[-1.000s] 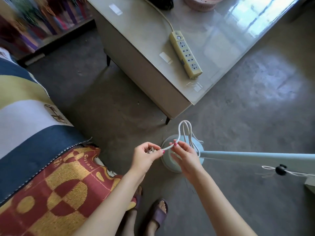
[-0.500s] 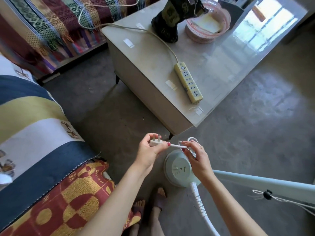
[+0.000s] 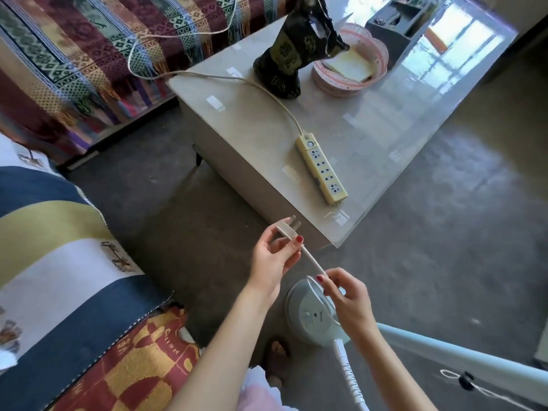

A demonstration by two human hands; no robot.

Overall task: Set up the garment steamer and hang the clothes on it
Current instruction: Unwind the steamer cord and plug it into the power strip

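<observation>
Cord now uncoiled, pulled taut. L hand pinches plug, raised toward power strip; R hand fingers pinch cord above steamer base. Plugging in looks next.

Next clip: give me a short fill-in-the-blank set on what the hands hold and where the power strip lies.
1. The left hand pinches the white ____, prongs pointing up and away.
2. The right hand holds the white ____ that runs from it down to the steamer base.
3. The yellow power strip lies on the ____, with nothing plugged into its sockets.
4. Beside the dark bag stands a pink ____.

Missing words: plug; cord; table; basket
</observation>
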